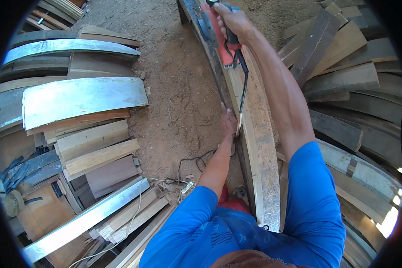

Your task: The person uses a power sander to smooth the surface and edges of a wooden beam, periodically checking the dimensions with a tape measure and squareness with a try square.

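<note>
My right hand (235, 21) is closed around the handle of a red and black electric planer (224, 49), which sits on a long pale wooden plank (246, 129) at its far end. From the planer's rear a black power cord (243, 91) runs back to my left hand (228, 123). That hand is beside the left edge of the plank, closed at the cord, with its fingers partly hidden. A rougher brown and grey board face (267, 165) lies along the right of the pale strip. Under the left side runs a dark beam (246, 172).
Stacked boards (100, 138) fill the left, with a whitish wide board (85, 98) on top. More weathered planks (344, 85) are piled at right. A pale extension cord with a socket (187, 186) lies near my left elbow. Shavings cover the dirt floor (174, 89).
</note>
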{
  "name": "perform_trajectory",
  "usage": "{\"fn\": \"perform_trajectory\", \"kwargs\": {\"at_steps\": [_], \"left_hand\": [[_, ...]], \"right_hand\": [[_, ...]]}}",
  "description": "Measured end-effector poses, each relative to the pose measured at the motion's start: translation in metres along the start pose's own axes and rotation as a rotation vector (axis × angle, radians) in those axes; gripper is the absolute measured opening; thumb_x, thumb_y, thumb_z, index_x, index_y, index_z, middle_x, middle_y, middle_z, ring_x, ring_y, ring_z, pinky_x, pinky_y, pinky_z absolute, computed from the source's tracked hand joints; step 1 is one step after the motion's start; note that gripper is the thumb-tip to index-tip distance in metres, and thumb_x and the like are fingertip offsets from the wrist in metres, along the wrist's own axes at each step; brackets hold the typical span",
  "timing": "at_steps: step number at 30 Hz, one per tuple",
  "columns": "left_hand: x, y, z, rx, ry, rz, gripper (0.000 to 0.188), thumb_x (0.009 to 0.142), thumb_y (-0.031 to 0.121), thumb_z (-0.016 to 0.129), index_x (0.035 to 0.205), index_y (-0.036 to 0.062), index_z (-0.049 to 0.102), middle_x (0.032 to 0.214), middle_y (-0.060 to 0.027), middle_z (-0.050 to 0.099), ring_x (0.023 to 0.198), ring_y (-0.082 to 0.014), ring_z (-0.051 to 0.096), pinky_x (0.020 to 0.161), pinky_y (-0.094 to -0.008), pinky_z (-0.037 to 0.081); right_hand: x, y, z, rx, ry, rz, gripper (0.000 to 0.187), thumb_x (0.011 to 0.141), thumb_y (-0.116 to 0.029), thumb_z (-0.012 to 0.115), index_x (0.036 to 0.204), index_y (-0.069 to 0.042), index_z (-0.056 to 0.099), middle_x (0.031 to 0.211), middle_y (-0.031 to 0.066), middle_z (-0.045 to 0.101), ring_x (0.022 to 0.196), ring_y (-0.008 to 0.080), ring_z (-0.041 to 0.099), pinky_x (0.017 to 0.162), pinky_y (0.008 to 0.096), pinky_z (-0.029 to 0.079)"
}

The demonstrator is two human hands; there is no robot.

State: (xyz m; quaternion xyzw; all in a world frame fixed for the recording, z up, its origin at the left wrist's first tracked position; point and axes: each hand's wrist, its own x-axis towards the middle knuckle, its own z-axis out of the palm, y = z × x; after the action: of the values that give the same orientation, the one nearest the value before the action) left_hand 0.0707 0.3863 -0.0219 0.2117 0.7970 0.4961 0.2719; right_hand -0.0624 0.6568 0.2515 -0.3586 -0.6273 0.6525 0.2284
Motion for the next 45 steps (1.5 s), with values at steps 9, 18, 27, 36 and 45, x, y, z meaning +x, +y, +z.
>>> {"fn": "perform_trajectory", "kwargs": {"at_steps": [9, 18, 27, 36, 45], "left_hand": [[0.008, -0.059, -0.048, -0.174, -0.288, -0.325, 0.058, 0.106, 0.041, 0.035, 0.150, 0.0033, 0.042, 0.133, -0.0281, 0.060, 0.124, -0.0456, 0.056, 0.104, -0.0484, 0.045], [-0.168, -0.153, -0.136, 0.203, -0.158, -0.208, 0.052, 0.104, 0.039, 0.040, 0.115, -0.0067, 0.063, 0.117, -0.0308, 0.065, 0.112, -0.0445, 0.062, 0.095, -0.0469, 0.046], [-0.375, -0.257, -0.214, 0.458, -0.319, -0.551, 0.056, 0.099, 0.043, 0.041, 0.119, -0.0050, 0.062, 0.124, -0.0319, 0.061, 0.120, -0.0481, 0.056, 0.102, -0.0495, 0.042], [-0.344, -0.216, -0.208, 0.367, -0.351, -0.605, 0.047, 0.097, 0.040, 0.048, 0.110, -0.0018, 0.065, 0.109, -0.0280, 0.068, 0.106, -0.0421, 0.065, 0.093, -0.0471, 0.047], [-0.274, -0.210, -0.232, 0.309, -0.200, -0.487, 0.044, 0.097, 0.038, 0.048, 0.099, -0.0033, 0.064, 0.101, -0.0294, 0.067, 0.096, -0.0463, 0.063, 0.085, -0.0490, 0.047]], "right_hand": [[-0.329, 0.044, -0.023, -0.053, -0.040, 0.188, 0.033, 0.103, -0.031, 0.053, 0.079, -0.010, 0.054, 0.058, -0.0024, 0.051, 0.044, 0.0079, 0.048, 0.041, 0.0275, 0.038], [-0.621, 0.083, -0.069, -0.064, 0.001, 0.426, 0.035, 0.098, -0.037, 0.059, 0.095, -0.002, 0.057, 0.062, 0.0005, 0.054, 0.051, 0.0085, 0.051, 0.047, 0.0282, 0.042], [-0.687, 0.102, -0.061, -0.086, 0.034, 0.379, 0.046, 0.095, -0.045, 0.061, 0.097, 0.000, 0.057, 0.064, 0.0040, 0.058, 0.055, 0.0109, 0.055, 0.051, 0.0298, 0.045], [-0.490, 0.075, -0.042, -0.154, 0.127, 0.198, 0.042, 0.101, -0.039, 0.056, 0.072, -0.008, 0.057, 0.058, -0.0016, 0.053, 0.048, 0.0084, 0.051, 0.045, 0.0286, 0.041], [-0.285, 0.032, -0.016, -0.165, 0.073, 0.083, 0.049, 0.098, -0.049, 0.056, 0.074, -0.007, 0.063, 0.058, 0.0017, 0.056, 0.052, 0.0122, 0.055, 0.050, 0.0299, 0.043]]}}
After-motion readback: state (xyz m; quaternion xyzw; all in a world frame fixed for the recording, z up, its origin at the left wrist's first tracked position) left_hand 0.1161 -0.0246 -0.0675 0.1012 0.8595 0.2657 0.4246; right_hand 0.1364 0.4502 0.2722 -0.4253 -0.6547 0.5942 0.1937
